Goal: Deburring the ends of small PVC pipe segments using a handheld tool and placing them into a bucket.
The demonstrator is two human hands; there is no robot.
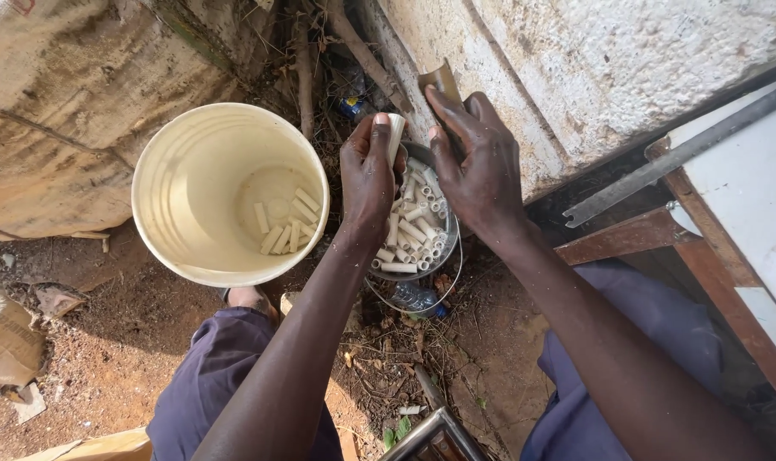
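Note:
My left hand [367,175] is shut on a short white tube piece [395,137], held upright over a small grey bucket [450,224] filled with several similar white tube pieces [413,230]. My right hand [477,162] grips a brown piece of sandpaper or card [442,81], right beside the tube in my left hand. To the left stands a cream plastic bucket [191,183] with several tube pieces [284,224] lying on its bottom.
A rough white wall [593,60] rises behind the buckets. A wooden frame with a metal strip [661,166] stands at the right. My knees in dark blue trousers [225,376] flank bare red earth with twigs and a crushed plastic bottle [418,299].

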